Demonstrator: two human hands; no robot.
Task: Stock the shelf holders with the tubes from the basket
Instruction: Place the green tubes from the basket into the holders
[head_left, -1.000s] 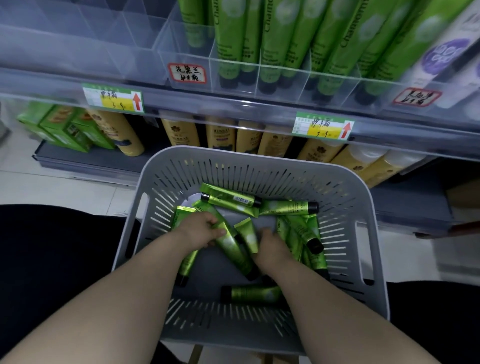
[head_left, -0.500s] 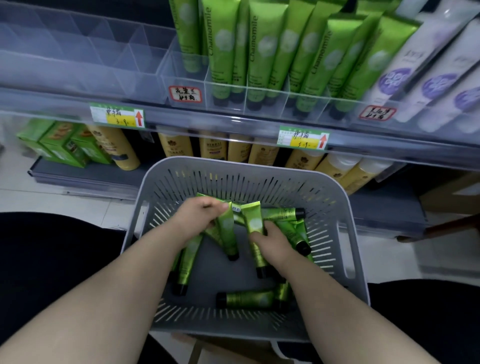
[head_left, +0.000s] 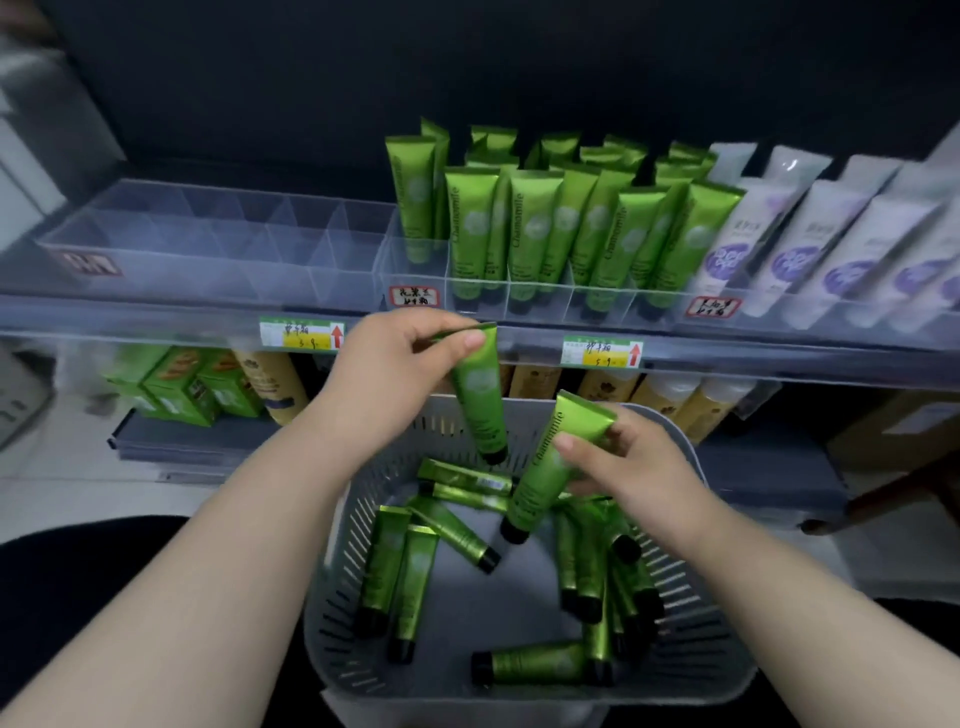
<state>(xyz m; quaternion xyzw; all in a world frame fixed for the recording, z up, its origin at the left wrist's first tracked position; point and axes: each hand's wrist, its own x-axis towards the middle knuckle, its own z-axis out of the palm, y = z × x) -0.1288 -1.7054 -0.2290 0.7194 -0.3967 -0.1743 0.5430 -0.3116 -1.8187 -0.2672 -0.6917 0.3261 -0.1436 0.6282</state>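
- Both hands are busy above the basket: the left hand (head_left: 395, 374) grips a glossy green plastic tube with a black cap (head_left: 480, 400) near its crimped end, thumb across the front and cap pointing down
- Right hand (head_left: 634, 467) pinches a second green tube marked "Chamomile" (head_left: 548, 467) at its crimped upper end; this tube tilts, its black cap lowest, just over the basket's contents
- Below both hands, the grey slotted plastic basket (head_left: 343, 571) holds a jumble of loose green tubes (head_left: 415, 582) lying flat and crossed on its floor
- On the shelf behind, rows of upright green tubes (head_left: 519, 234) stand caps down in the clear plastic divided holders (head_left: 234, 249), whose compartments run on to the left of them
- White tubes with purple labels (head_left: 810, 244) lean in the holders to the right of the green rows
- The left hand's tube hangs in front of the shelf's front rail, between two green-and-yellow price tags with red arrows (head_left: 301, 335)
- A red-bordered handwritten label (head_left: 414, 296) is fixed to the holder front just above that hand
- On the lower shelf, tan bottles (head_left: 270, 384) stand beside green boxes (head_left: 176, 384)
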